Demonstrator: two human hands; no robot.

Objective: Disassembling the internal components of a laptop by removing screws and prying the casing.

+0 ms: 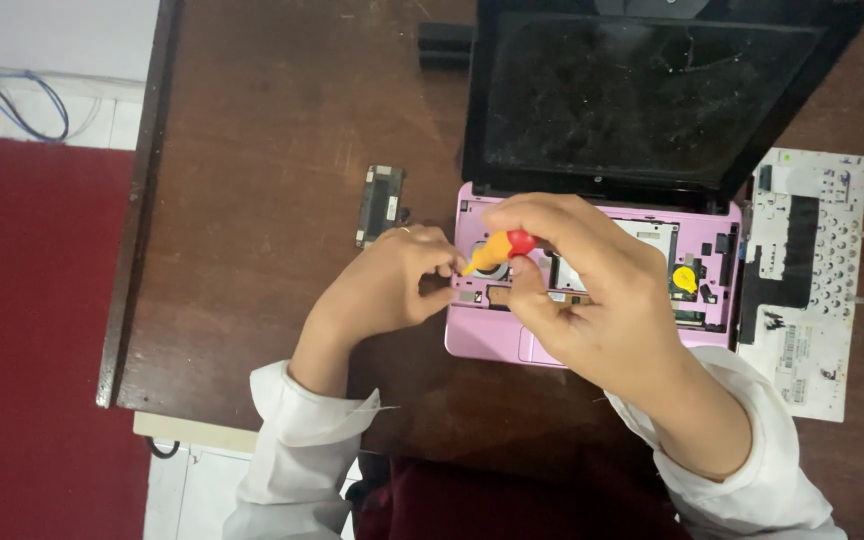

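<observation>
A screwdriver is pinched by the bent right hand over the laptop; the left hand, curled, is steadying its tip.

Work surface was a dark brown wooden table, grain scuffed and scratched, a raised edge strip seen along its left side. Floor left of it was covered by a red carpet. White floor tiles were seen beyond the carpet at top left, with blue cables run across them. More white tile was visible below the table's near edge. Lighting was even, no hard shadows noted.
</observation>
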